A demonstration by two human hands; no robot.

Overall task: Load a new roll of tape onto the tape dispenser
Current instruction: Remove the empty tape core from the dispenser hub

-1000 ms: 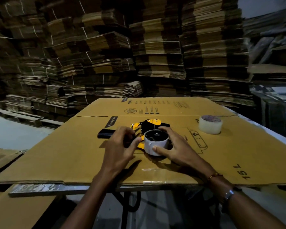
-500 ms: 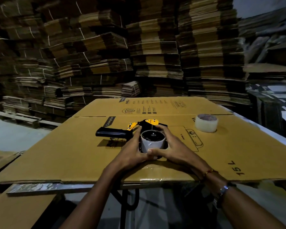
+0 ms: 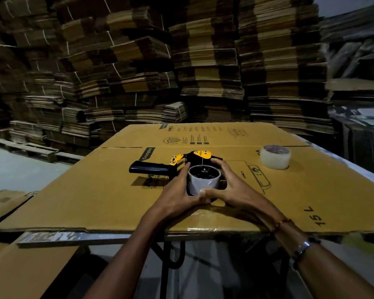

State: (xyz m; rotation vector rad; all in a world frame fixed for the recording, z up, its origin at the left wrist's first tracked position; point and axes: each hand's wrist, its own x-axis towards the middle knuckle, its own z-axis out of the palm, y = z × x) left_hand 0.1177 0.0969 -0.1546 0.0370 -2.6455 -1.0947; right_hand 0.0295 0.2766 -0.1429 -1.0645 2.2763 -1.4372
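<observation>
A black and yellow tape dispenser lies on its side on a flattened cardboard box, handle pointing left. A pale cardboard core sits on its hub. My left hand curls round the core's left side, and my right hand curls round its right side, thumbs meeting at the front. A roll of clear tape stands on the cardboard to the right, apart from both hands.
The cardboard sheet covers a table whose near edge shows below it. Tall stacks of flattened boxes fill the background. More cardboard lies at the lower left.
My left hand has left the dispenser's handle area and come round the core's left side. Both thumbs now meet at the core's front.
</observation>
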